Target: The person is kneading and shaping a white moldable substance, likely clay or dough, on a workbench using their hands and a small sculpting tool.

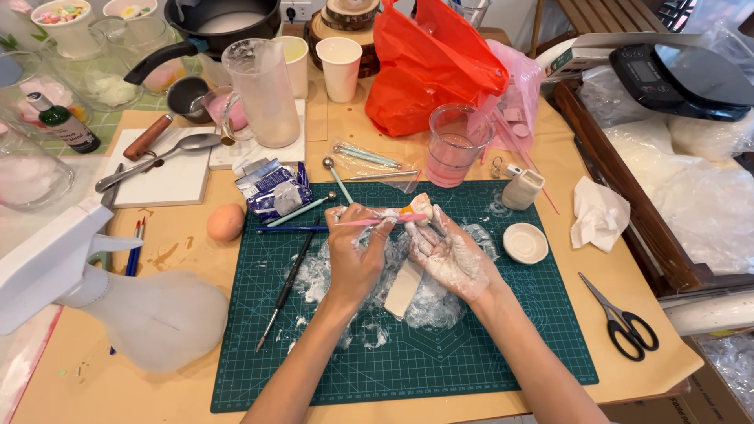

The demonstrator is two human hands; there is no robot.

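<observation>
My left hand [356, 250] grips a thin pink modelling tool [377, 221] whose tip meets a small white clay piece with an orange spot [414, 210]. My right hand [449, 253], smeared with white clay, holds that piece at its fingertips. Both hands hover over a green cutting mat [503, 345], where white clay smears and a flat white clay slab [403, 289] lie beneath them.
On the mat lie a black brush [284, 294], a blue pen [290, 230] and ball-tipped tools [336, 180]. Around it stand a pink-liquid cup [455, 146], small white dish [525, 243], scissors [624, 320], egg [225, 222], spray bottle [149, 314], orange bag [428, 71] and measuring jug [264, 93].
</observation>
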